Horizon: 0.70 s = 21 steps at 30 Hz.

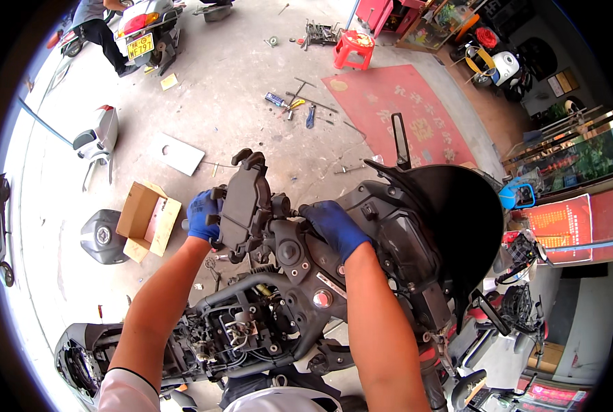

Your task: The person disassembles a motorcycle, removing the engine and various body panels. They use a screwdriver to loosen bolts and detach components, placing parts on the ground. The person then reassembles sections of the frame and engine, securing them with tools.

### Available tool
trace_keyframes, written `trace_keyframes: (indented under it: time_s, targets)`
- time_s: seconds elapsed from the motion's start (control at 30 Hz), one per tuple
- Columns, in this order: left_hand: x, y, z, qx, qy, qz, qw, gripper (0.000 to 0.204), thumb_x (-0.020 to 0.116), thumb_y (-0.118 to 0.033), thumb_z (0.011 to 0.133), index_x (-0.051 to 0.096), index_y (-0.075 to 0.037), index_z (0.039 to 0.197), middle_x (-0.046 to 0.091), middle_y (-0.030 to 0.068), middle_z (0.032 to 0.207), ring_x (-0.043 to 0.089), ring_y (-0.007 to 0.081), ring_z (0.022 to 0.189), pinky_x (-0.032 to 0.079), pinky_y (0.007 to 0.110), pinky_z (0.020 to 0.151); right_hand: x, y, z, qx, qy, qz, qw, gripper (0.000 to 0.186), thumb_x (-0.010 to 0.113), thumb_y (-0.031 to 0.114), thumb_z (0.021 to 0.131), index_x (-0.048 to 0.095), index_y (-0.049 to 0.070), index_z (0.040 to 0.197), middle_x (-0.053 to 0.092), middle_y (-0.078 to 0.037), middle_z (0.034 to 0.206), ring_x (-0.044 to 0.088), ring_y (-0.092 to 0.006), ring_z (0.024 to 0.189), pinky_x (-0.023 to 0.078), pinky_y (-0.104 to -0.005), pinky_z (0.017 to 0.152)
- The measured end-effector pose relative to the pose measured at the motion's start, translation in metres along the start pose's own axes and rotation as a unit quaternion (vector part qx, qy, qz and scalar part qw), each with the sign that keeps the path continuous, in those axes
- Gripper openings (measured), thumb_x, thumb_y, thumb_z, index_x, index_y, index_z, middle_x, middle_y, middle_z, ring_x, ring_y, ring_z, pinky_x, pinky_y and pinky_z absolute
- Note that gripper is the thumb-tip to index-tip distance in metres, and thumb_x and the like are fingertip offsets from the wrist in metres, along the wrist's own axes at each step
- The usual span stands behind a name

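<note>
A black plastic mount point(245, 206) with hooked claws at its corners stands over the handlebar area of a partly stripped motorcycle point(279, 302). My left hand point(203, 216), in a blue glove, grips the mount's left edge, fingers curled round behind it. Just right of the mount, my gloved right hand point(334, 226) is closed near a round black knob point(281, 204). What lies inside its fingers is hidden. Below the knob is the round black top of the steering stem point(289, 253). The dark front fairing and windscreen point(450, 226) rise to the right of my right hand.
On the left floor are an open cardboard box point(145, 220), a fuel tank cover point(104, 237) and a white panel point(176, 154). Tools point(299, 103) lie ahead, near a red mat point(406, 113) and red stool point(353, 49). A person point(97, 31) stands by a scooter point(148, 31).
</note>
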<state>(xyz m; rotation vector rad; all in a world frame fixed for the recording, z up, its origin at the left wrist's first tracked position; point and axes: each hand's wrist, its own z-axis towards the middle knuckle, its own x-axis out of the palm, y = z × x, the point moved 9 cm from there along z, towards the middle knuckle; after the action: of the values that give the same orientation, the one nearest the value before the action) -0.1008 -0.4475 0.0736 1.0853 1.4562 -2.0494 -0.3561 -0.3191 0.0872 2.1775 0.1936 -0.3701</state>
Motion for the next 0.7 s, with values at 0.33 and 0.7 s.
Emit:
trace_keyframes:
  time_s: [0.33, 0.7]
  targets:
    - [0.012, 0.028, -0.002, -0.044, 0.01, -0.063, 0.997, 0.026, 0.055, -0.026, 0.084, 0.066, -0.01, 0.101, 0.066, 0.0165, 0.095, 0.061, 0.0372, 0.091, 0.049, 0.045, 0.079, 0.008, 0.036, -0.001, 0.02, 0.028, -0.144, 0.989, 0.041, 0.071, 0.034, 0.077, 0.068, -0.007, 0.077, 0.066, -0.022, 0.073, 0.065, -0.0309, 0.07, 0.048, -0.0366, 0.066]
    - [0.052, 0.081, 0.002, -0.073, 0.007, -0.191, 0.979, 0.028, 0.057, -0.023, 0.08, 0.067, -0.009, 0.102, 0.067, 0.0174, 0.096, 0.063, 0.0379, 0.089, 0.05, 0.045, 0.078, 0.029, 0.029, 0.021, -0.205, 0.094, -0.304, 0.926, 0.03, 0.066, 0.006, 0.075, 0.073, 0.024, 0.098, 0.07, -0.011, 0.088, 0.068, -0.0272, 0.076, 0.054, -0.0355, 0.07]
